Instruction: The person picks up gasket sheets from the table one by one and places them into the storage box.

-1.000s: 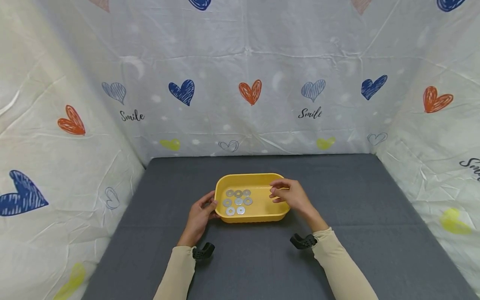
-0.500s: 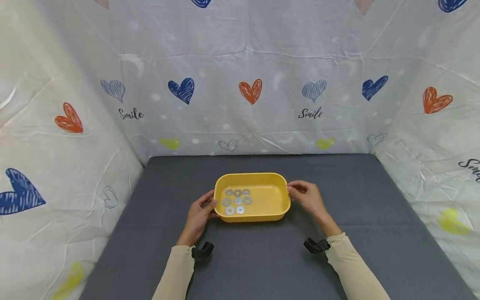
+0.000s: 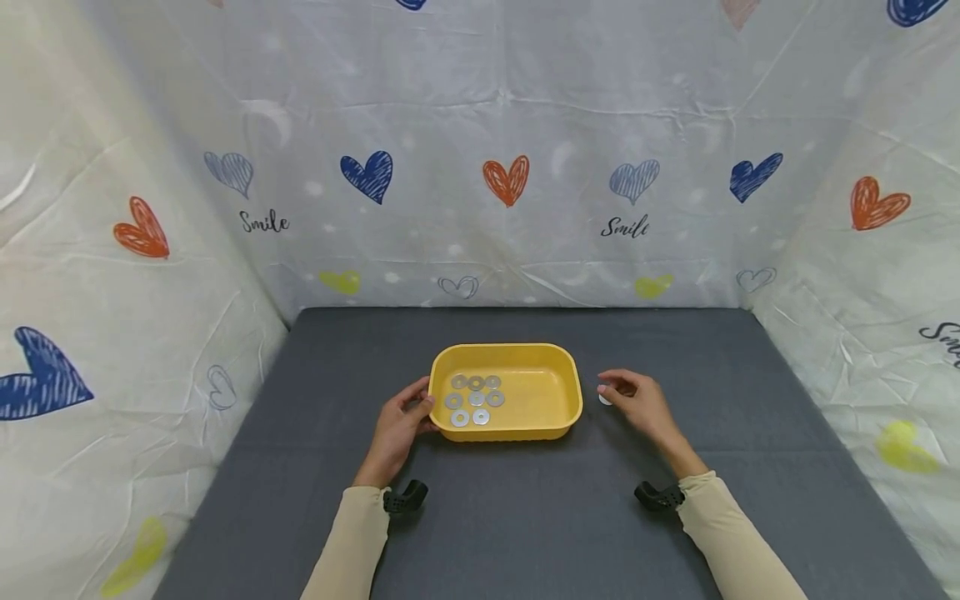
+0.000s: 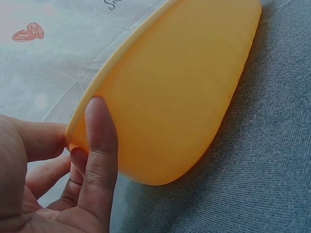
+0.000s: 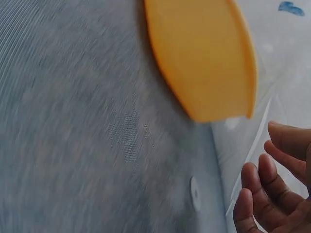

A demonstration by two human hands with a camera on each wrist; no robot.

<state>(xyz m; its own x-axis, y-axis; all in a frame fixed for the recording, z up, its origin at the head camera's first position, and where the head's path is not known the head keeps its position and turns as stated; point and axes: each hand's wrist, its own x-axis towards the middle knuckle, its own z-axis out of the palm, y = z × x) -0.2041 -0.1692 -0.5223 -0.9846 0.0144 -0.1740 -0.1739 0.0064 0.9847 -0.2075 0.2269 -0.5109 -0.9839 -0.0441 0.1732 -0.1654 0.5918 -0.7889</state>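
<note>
A yellow plastic tray [image 3: 536, 400] sits on the grey cloth, with several flat metal washers [image 3: 477, 399] grouped in its left half. My left hand [image 3: 393, 433] holds the tray's left end; in the left wrist view the thumb and fingers [image 4: 101, 145] pinch its rim. To the right of the tray my right hand [image 3: 641, 408] hovers above a single washer [image 3: 603, 400], partly covered by it in the head view. The right wrist view shows that washer [image 5: 195, 193] lying on the cloth, apart from the loosely bent fingers [image 5: 250, 177], which hold nothing.
A dark grey cloth [image 3: 510, 517] covers the table. White sheets [image 3: 555, 217] printed with hearts hang behind and at both sides. Each wrist wears a black strap with a camera mount [image 3: 405, 497].
My right hand has moved from over the tray, past its right rim, to above the cloth at the right. The washer there has come into view. My left hand keeps its hold.
</note>
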